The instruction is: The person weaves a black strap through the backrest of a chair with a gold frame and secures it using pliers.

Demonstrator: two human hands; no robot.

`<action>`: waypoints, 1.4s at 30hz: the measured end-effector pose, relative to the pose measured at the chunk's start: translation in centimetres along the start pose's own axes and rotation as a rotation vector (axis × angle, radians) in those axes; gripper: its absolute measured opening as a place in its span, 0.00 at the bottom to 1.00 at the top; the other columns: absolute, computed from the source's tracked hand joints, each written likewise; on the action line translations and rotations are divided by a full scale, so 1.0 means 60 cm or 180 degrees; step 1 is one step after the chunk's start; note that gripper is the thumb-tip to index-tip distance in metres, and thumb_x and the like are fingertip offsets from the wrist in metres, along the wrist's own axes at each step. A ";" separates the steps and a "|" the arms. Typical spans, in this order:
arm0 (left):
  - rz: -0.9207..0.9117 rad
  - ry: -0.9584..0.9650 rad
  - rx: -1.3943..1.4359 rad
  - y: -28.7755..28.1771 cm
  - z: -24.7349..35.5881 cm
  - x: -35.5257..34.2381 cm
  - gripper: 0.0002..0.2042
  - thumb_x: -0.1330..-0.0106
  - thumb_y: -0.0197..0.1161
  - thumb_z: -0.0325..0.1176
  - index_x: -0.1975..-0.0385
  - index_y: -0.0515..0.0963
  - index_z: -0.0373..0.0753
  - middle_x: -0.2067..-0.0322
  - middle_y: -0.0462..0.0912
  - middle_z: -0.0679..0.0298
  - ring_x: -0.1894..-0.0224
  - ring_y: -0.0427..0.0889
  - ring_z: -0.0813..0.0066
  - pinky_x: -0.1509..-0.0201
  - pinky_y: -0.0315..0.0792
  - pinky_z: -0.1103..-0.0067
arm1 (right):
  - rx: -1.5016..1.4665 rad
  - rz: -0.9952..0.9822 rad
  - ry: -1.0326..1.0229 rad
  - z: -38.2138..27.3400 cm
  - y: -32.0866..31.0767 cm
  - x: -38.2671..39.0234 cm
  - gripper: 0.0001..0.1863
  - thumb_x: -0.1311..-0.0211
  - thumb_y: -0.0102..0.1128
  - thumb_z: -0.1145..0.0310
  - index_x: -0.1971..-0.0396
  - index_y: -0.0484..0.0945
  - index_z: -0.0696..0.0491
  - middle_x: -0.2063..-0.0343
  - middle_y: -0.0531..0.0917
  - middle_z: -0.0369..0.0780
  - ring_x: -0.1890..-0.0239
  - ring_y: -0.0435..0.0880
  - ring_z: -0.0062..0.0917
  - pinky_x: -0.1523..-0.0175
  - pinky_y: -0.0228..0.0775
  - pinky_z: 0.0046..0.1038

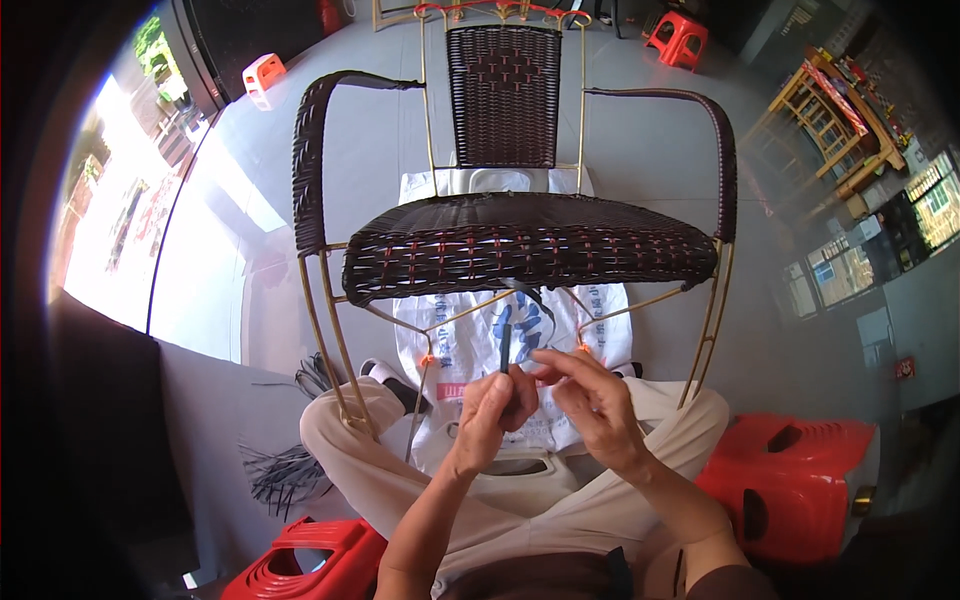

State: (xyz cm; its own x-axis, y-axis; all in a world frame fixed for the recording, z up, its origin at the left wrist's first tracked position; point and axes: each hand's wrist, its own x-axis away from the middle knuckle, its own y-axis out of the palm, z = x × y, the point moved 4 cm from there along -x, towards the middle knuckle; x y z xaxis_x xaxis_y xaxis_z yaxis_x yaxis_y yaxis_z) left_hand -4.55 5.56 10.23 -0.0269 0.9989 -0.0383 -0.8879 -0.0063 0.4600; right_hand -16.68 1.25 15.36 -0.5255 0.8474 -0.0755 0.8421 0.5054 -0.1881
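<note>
A woven armchair [530, 250] of dark brown strips with red accents and a gold metal frame stands upright in front of me. My left hand [490, 410] is closed around a slim dark strip-like piece [506, 348], which points up toward the seat's front edge. Just to its right, my right hand [592, 402] has bent, parted fingers reaching toward the piece, and I see nothing in them. A short loose dark strip [527, 290] hangs beneath the seat front. Whether it joins the held piece is unclear.
A white printed sack [610, 320] lies under the chair. Loose dark strips [285, 475] are on the floor at left. Red plastic stools [800, 480] flank me; a smaller red stool [680, 40] stands far off. Orange ties [428, 359] wrap the lower frame. A wooden rack [830, 130] is at right.
</note>
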 end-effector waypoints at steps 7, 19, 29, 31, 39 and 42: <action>-0.0401 -0.0237 -0.0401 0.030 0.020 0.006 0.21 0.33 0.40 0.46 0.76 0.69 0.34 0.87 0.64 0.71 0.87 0.57 0.87 0.84 0.48 0.87 | -0.0781 0.0223 -0.0097 0.023 0.015 0.007 0.06 0.43 0.52 0.75 0.68 0.75 0.61 0.69 0.75 0.36 0.67 0.73 0.16 0.60 0.65 0.17; 0.1395 0.2263 -0.4153 -0.034 0.130 -0.125 0.11 0.51 0.65 0.32 0.70 0.78 0.35 0.64 0.75 0.59 0.58 0.72 0.61 0.52 0.62 0.70 | -0.1499 0.1105 -0.0029 -0.043 -0.071 -0.086 0.08 0.37 0.43 0.70 0.70 0.70 0.57 0.84 0.70 0.33 0.87 0.66 0.12 0.80 0.65 0.15; 0.0556 0.1552 -0.5246 -0.041 0.144 -0.137 0.31 0.64 0.67 0.46 0.55 0.72 0.41 0.57 0.74 0.65 0.53 0.71 0.68 0.49 0.58 0.72 | -0.0782 0.0755 0.0127 0.017 0.002 -0.122 0.08 0.41 0.51 0.69 0.74 0.73 0.59 0.86 0.71 0.32 0.87 0.71 0.12 0.83 0.61 0.13; 0.0789 0.1719 -0.5423 -0.049 0.144 -0.130 0.33 0.66 0.67 0.47 0.55 0.72 0.41 0.57 0.75 0.65 0.54 0.72 0.69 0.49 0.58 0.73 | -0.0812 0.0814 0.0188 0.042 0.030 -0.103 0.08 0.42 0.53 0.69 0.73 0.74 0.60 0.84 0.73 0.32 0.84 0.73 0.12 0.79 0.64 0.14; 0.1045 0.1813 -0.5386 -0.064 0.134 -0.137 0.35 0.73 0.69 0.47 0.57 0.74 0.39 0.58 0.77 0.66 0.56 0.74 0.71 0.52 0.61 0.75 | -0.1376 0.1198 0.0370 0.086 0.074 -0.090 0.08 0.42 0.54 0.70 0.73 0.75 0.60 0.83 0.76 0.34 0.83 0.74 0.14 0.74 0.67 0.14; 0.1094 0.1871 -0.5430 -0.068 0.133 -0.137 0.35 0.72 0.66 0.50 0.58 0.74 0.40 0.59 0.77 0.66 0.57 0.75 0.71 0.52 0.61 0.75 | -0.1457 0.1322 0.0447 0.087 0.084 -0.089 0.08 0.43 0.54 0.70 0.73 0.75 0.60 0.85 0.75 0.34 0.83 0.73 0.14 0.75 0.66 0.15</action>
State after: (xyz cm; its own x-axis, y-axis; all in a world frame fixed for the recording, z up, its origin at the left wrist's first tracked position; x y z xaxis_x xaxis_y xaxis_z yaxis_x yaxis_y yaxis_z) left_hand 2.95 -2.27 15.74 -0.0919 0.8022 -0.5899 -0.2434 -0.5926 -0.7679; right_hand -10.29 -1.56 9.69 -0.1489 0.9854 0.0828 0.9552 0.1217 0.2696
